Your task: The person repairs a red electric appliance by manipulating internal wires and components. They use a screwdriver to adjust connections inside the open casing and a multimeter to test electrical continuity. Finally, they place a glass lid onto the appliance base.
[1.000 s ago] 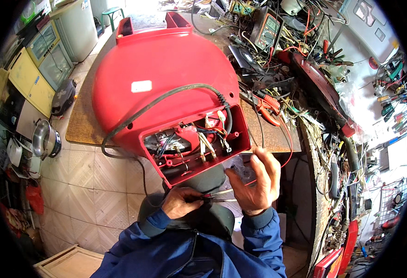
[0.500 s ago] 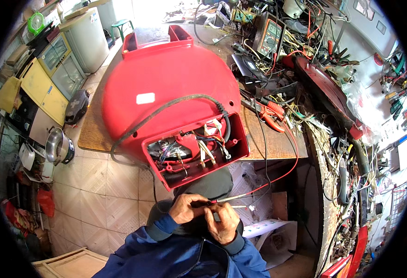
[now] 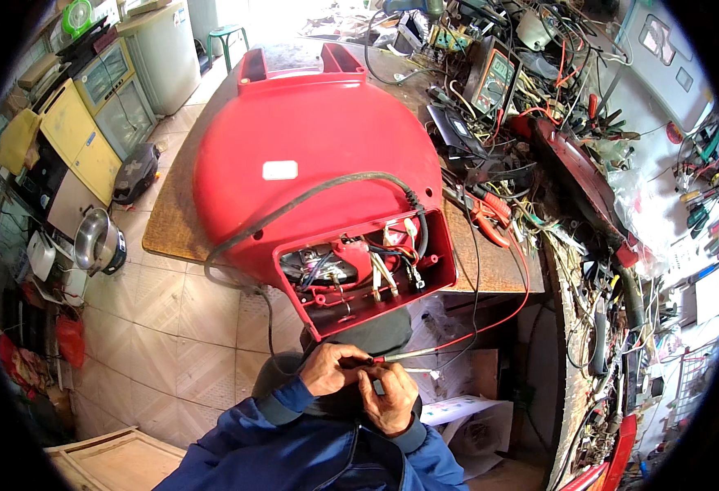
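The left hand is pinching narrow below the bench's front edge, thumb and forefinger closing on a grey probe; the right hand is curling in just beside it, fingers bent and nearly meeting the left fingertips, though whatever it is gripping is hiding from view; a pale stick is poking out beyond the right hand; a red lead is running from the grey probe up toward the bench's front right corner, and a black lead is dangling near it; above the hands, a big red shell is resting on the bench, its open box jutting over the front edge and showing loose wires; a thick cord is arching over the shell and dropping past that edge toward the left forearm; orange-handled pliers are lying near the front right corner; a meter is leaning among tangled cables farther back along the right side.
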Demonstrator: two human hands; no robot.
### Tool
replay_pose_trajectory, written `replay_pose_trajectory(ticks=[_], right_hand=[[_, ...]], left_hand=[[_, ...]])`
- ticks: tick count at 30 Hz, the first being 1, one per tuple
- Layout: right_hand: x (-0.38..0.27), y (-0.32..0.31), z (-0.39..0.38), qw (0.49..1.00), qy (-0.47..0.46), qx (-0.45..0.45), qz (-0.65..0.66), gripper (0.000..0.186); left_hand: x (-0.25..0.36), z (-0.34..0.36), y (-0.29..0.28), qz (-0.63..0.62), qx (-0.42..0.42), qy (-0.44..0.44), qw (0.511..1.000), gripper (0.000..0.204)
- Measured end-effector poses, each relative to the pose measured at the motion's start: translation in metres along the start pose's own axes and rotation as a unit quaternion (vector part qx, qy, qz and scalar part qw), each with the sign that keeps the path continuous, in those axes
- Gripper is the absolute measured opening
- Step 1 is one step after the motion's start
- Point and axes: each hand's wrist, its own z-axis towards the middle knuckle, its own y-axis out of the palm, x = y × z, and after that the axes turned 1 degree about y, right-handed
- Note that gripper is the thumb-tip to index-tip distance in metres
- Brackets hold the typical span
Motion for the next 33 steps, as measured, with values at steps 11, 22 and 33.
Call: replay_pose_trajectory(ticks=[11, 22, 33], right_hand=[[-0.007, 0.001, 0.002, 1.000, -0.008, -0.024, -0.012, 0.018], [0.009, -0.029, 0.021, 0.969, -0.016, -0.204, -0.139, 0.058], [0.016, -0.040, 0.011, 0.958, -0.011, -0.236, -0.165, 0.062]], left_hand=[[0.007, -0.002, -0.004, -0.015, 0.014, 0.029, 0.999, 0.028], [0.013, -0.002, -0.004, -0.063, 0.013, -0.049, 0.997, 0.024], [0.011, -0.002, 0.002, -0.027, 0.012, -0.058, 0.998, 0.031]])
